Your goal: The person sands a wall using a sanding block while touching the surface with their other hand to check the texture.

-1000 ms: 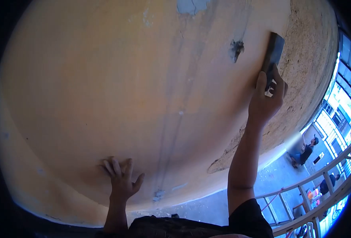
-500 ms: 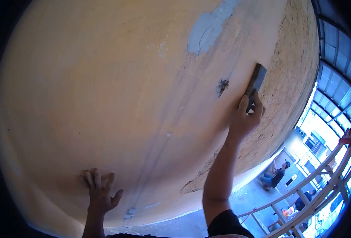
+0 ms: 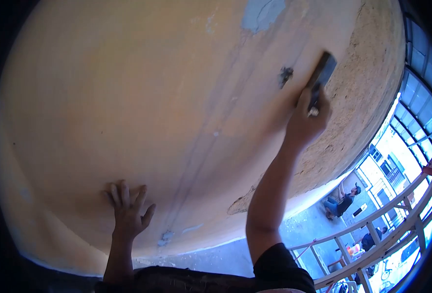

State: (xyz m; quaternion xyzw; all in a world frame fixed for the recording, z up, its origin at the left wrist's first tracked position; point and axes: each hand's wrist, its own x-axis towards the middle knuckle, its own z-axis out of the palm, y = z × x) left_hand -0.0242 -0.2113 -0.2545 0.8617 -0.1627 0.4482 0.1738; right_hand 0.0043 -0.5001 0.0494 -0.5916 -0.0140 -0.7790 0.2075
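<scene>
A large, yellowish painted wall [image 3: 128, 97] curves across the view through the lens. High on its right side, my right hand [image 3: 309, 115] is closed around the lower end of a dark, flat rectangular tool [image 3: 323, 71]. The tool lies against or close to the wall, just right of a small dark hole [image 3: 285, 76]; whether it touches cannot be made out. Motion slightly smears its outline. A little whitish bit shows at my palm. Lower left, my left hand [image 3: 128, 210] is empty, its fingers spread against the wall.
Rough, bare plaster [image 3: 355, 93] runs along the wall's right edge. A grey patch [image 3: 263, 14] shows at the top. Below right are a pale railing frame [image 3: 387, 254], a crouching person [image 3: 342, 202] on the floor and another person [image 3: 372, 238]. A metal roof [image 3: 421, 58] spans the right.
The camera view has shifted, so the wall's marks sit higher. The tool has moved slightly nearer the hole in my right hand. My left hand stays spread on the wall.
</scene>
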